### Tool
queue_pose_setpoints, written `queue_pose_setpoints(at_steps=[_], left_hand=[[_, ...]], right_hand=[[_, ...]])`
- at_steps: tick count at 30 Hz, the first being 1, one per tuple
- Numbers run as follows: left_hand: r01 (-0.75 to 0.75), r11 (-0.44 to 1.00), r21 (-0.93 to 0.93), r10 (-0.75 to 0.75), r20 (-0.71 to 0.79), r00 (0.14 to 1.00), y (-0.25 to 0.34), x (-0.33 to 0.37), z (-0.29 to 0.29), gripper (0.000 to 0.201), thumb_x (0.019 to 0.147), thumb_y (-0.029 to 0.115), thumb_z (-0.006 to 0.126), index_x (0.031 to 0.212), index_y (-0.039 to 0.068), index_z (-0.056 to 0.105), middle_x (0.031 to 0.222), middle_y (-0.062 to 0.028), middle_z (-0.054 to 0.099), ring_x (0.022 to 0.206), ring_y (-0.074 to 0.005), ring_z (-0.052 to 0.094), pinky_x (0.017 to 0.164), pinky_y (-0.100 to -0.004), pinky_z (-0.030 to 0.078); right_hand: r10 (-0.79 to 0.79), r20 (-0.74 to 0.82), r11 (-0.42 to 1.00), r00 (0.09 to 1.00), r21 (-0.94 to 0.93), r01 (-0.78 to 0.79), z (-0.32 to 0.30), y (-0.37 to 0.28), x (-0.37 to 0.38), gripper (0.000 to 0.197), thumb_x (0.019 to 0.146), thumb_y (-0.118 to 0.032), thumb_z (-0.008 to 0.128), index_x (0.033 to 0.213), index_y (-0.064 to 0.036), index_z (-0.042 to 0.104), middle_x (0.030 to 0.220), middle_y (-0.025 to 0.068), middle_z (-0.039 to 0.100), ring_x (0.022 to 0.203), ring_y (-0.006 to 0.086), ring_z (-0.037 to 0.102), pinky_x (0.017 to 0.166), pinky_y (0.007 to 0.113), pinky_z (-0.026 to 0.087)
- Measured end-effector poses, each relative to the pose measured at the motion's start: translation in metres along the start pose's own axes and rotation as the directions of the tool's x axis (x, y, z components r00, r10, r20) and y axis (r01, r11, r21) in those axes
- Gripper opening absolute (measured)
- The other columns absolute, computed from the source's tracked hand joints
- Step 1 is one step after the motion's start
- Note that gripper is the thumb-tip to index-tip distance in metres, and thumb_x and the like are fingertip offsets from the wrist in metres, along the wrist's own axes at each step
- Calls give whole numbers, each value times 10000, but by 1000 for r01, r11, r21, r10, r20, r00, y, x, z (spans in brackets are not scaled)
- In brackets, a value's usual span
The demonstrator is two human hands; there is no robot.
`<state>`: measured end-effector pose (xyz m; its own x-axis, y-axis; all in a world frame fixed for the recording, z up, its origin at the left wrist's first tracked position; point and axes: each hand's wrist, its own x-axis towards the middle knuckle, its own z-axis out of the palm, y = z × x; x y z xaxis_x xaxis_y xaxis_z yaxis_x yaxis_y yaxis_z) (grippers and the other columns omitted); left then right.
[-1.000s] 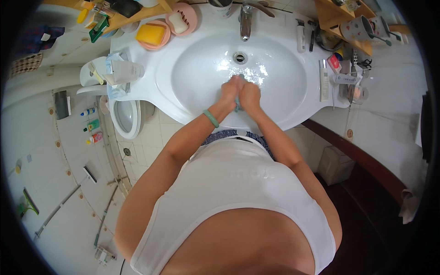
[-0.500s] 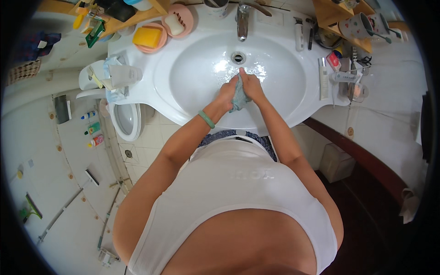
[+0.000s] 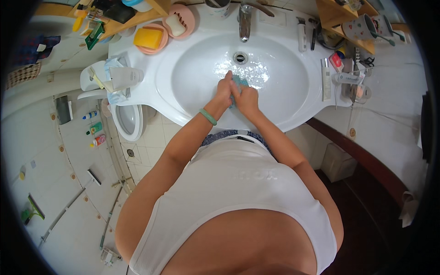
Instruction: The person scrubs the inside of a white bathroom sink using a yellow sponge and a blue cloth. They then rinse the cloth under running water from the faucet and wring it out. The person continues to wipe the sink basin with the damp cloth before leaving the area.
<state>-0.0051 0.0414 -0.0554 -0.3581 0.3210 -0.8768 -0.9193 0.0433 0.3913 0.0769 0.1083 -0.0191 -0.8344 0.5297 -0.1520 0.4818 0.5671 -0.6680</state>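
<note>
Teal cloth (image 3: 240,82) is showing bunched between the two hands, over the near part of the white sink (image 3: 190,68). Left hand (image 3: 223,90) is holding the cloth from its left side, thumb pointing forward. Right hand (image 3: 248,98) is holding the same cloth, just beside the left hand, with fingers bending over it; how tightly they are gripping, I cannot tell. Green bangle (image 3: 208,117) is sitting just behind the left hand. Ahead of both hands, the drain (image 3: 240,57) is lying near, and the tap (image 3: 245,27) is standing farther. Well to their left, a yellow block (image 3: 148,37) is resting on a pink dish (image 3: 165,38).
</note>
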Motion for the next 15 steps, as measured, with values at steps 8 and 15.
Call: queue_pose_setpoints(at_steps=[8,15], left_hand=[[216,970,-111,-116,567,815,62,-6,-25,366,899,335,599,1048,1,586,1026,-91,640,919,-226,634,845,-356,513],[-361,354,862,-159,436,886,66,-6,-48,465,756,148,749,1141,-43,572,1057,-77,641,967,-171,594,887,-305,464]], right_hand=[[-15,670,952,742,236,-193,-37,63,46,357,853,-365,631,975,-34,687,854,106,671,796,184,612,747,296,467],[-48,689,766,724,490,-416,-48,68,52,307,891,-261,607,1069,-13,643,964,42,662,897,140,587,828,278,450]])
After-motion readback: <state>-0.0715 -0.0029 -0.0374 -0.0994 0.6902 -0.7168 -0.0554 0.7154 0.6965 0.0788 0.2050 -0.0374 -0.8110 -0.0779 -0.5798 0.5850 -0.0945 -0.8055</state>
